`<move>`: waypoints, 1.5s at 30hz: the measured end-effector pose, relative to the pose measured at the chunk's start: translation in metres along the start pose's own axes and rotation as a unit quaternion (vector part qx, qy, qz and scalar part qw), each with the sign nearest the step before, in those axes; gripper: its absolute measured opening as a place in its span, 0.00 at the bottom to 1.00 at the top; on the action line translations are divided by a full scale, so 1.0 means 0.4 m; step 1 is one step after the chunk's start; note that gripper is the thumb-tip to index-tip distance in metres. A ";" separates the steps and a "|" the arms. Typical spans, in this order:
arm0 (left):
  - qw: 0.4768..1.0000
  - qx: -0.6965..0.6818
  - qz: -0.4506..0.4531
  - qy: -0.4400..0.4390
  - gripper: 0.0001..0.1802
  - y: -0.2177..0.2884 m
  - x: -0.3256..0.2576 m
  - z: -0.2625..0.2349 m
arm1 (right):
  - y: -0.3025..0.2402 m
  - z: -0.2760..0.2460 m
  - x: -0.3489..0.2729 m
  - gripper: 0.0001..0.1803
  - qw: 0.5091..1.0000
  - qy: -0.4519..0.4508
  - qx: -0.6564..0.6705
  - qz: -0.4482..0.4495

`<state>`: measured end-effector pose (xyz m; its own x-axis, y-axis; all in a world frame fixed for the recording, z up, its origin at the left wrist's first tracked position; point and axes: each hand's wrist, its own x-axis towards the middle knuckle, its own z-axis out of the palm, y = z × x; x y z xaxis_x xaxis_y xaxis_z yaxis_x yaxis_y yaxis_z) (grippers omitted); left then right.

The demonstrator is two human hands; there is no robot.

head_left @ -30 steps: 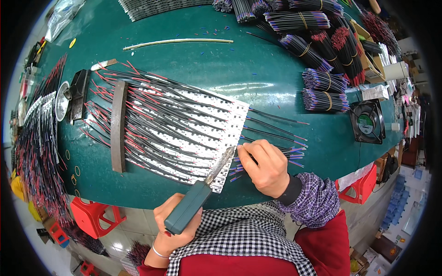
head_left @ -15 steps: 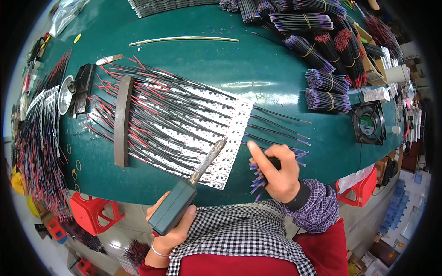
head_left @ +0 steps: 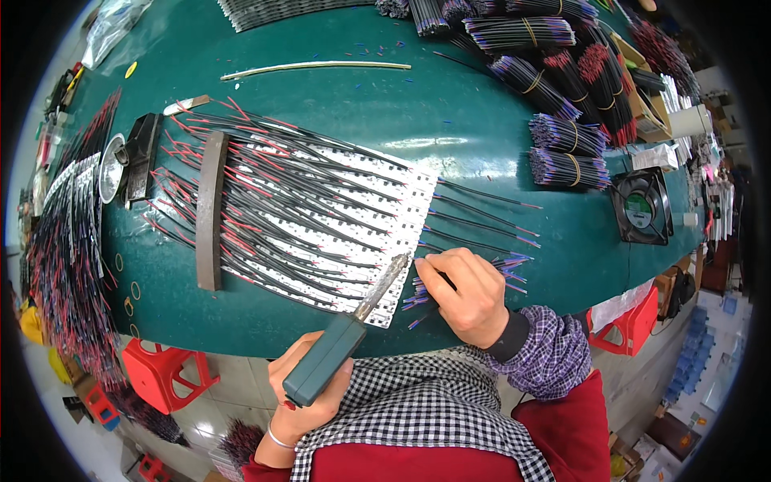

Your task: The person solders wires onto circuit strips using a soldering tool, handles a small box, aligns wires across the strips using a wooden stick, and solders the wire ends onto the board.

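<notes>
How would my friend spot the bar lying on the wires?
Look at the green table: a white sheet with dark wires lies on it. Across the wires' left part lies the brownish-gray bar. Unlike the thin, pale stick farther up, it is thick and dark.

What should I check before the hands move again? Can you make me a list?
1. Left hand has a grip on the green-handled tool: ok.
2. Right hand has hold of blue-tipped wires: ok.
3. Metal bar lies across the black and red wires: ok.
4. Right fingertips well away from the tool's tip: not ok, they look very close.
5. Tip touching the white boards: cannot tell, though it is over their right edge.
6. Tip hot or cold: cannot tell.
</notes>
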<state>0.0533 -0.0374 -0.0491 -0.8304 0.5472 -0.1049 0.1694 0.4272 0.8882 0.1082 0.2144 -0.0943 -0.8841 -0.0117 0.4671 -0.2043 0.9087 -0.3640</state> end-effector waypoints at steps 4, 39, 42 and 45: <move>1.000 -0.018 -0.012 -0.007 0.11 0.004 0.007 0.003 | -0.001 0.000 0.003 0.20 1.000 -0.003 -0.007 0.001; 0.999 0.019 0.038 -0.008 0.09 0.000 -0.005 0.001 | -0.003 0.018 -0.006 0.15 0.999 0.020 -0.033 -0.030; 0.997 0.034 0.062 -0.007 0.10 -0.006 -0.017 -0.008 | -0.003 0.014 -0.005 0.14 0.999 0.013 -0.036 -0.030; 0.997 0.079 0.011 -0.002 0.11 -0.008 -0.047 -0.022 | -0.004 0.013 -0.008 0.14 0.999 0.009 -0.037 -0.026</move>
<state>0.0639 -0.0554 -0.0460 -0.8235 0.5605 -0.0884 0.2687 0.5225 0.8092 0.1093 0.2107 -0.0993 -0.8652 -0.0521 0.4987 -0.2167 0.9358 -0.2782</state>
